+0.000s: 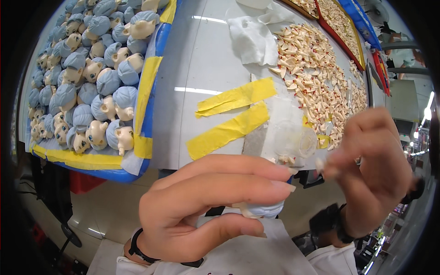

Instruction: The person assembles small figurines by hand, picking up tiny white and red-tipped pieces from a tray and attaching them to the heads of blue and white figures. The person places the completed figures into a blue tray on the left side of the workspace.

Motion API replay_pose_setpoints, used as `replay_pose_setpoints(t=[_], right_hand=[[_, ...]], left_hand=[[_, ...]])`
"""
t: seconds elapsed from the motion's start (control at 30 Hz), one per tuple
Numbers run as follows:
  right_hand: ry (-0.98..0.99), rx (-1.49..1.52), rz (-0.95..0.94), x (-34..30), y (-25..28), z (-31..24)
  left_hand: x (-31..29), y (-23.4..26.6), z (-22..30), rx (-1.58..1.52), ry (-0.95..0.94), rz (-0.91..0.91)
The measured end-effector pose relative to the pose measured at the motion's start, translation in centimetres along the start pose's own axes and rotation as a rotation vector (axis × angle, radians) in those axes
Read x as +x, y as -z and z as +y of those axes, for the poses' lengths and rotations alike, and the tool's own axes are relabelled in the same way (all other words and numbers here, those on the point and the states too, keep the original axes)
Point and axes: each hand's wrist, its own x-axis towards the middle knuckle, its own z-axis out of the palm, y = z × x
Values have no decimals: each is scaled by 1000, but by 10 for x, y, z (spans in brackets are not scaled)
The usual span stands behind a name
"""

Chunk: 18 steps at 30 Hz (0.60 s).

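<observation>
A small doll head with pale blue hair [270, 210] is gripped between the thumb and fingers of my left hand [206, 192], near the table's front edge; the fingers cover most of it. To its right, my right hand [373, 156] is raised with thumb and forefinger pinched on a tiny cream piece [319, 164], blurred by motion. Many small cream pieces with red tips [311, 68] lie heaped on the table beyond that hand. A clear round plastic container [306, 142] stands between the hands, with a few cream pieces near its front.
At the left, a blue-rimmed tray [147, 119] edged with yellow tape holds many blue-haired doll heads. Two yellow tape strips [229, 130] are stuck on the grey table [183, 59]. A white cloth [254, 41] lies at the back. Red-edged trays [339, 50] of cream pieces stand far right.
</observation>
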Motion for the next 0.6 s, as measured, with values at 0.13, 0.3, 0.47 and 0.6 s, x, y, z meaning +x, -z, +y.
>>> replay_pose_setpoints(t=[0.13, 0.3, 0.47, 0.6], right_hand=[[82, 312, 12, -16, -12, -9], [-106, 676, 43, -33, -29, -7], [-13, 318, 282, -41, -41, -15], [157, 217, 235, -37, -35, -6]], left_hand=[[0, -4, -1, 87, -27, -21], [1, -8, 4, 291, -78, -68], [-1, -21, 1, 422, -241, -2], [1, -37, 2, 564, -329, 114]])
